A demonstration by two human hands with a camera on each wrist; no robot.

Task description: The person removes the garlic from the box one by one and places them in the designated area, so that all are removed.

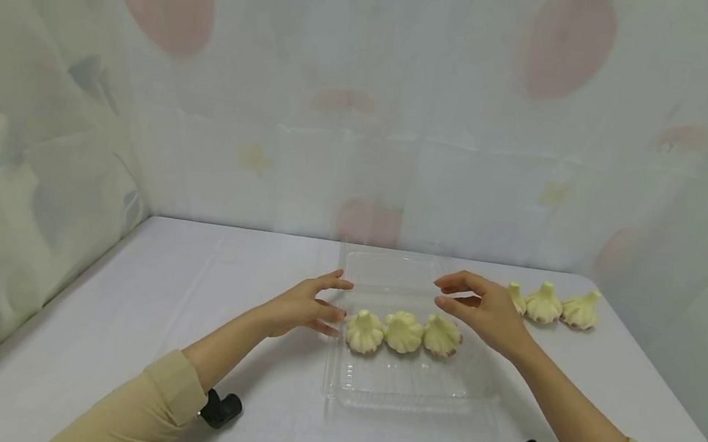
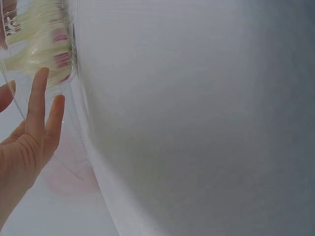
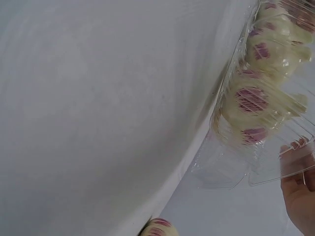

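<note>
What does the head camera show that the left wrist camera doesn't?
Only the head view shows the right hand, three loose dumplings on the table, and the whole clear container. Only the left wrist view shows the left hand's fingers close up against the clear plastic. Both share the left hand and the dumplings in the container.

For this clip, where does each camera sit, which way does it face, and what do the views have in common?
Head: worn on the head, looking forward and down at the table; both forearms, left hand and right hand flank the clear container.
Left wrist: beside the left hand, facing the container wall; fingers show.
Right wrist: low by the right hand, facing the container; fingertips show.
Shared: all three see the buns in the container.
</note>
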